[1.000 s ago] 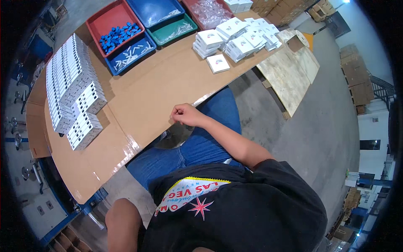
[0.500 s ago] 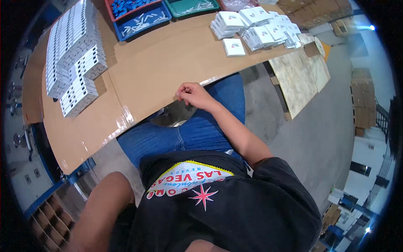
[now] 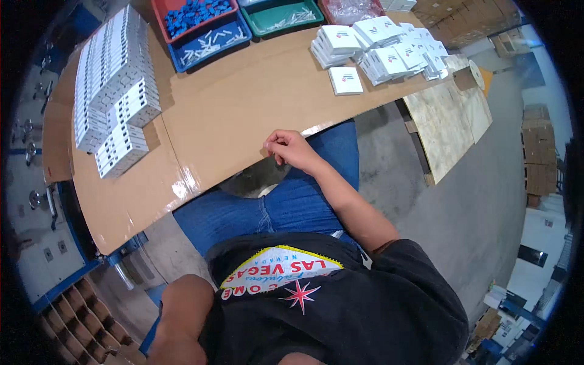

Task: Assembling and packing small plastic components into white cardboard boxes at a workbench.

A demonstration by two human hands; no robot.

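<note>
My right hand (image 3: 287, 148) rests at the near edge of the cardboard-covered table (image 3: 225, 109), its fingers curled in toward the palm and thumb. Nothing shows between them. Of my left arm (image 3: 185, 304), only the bent part appears at the lower left; the hand is out of sight. Farther off, a single white flat box (image 3: 345, 81) lies in front of stacked white boxes (image 3: 395, 52). On the left side stand rows of white blocks with dark square openings (image 3: 118, 61), with shorter stacks (image 3: 121, 150) beside them.
Along the far side sit a red bin (image 3: 193, 17) of blue parts, a blue bin (image 3: 213, 44) and a green bin (image 3: 285, 17) of white sticks, and a bin with clear plastic bags (image 3: 353, 9). A plywood-topped pallet (image 3: 447, 125) is at right; a divided carton (image 3: 85, 319) is at lower left.
The view has shifted slightly, so the table appears lower and to the right. My left elbow has moved rightward toward my body. My right hand stays at the table edge with its fingers curled further.
</note>
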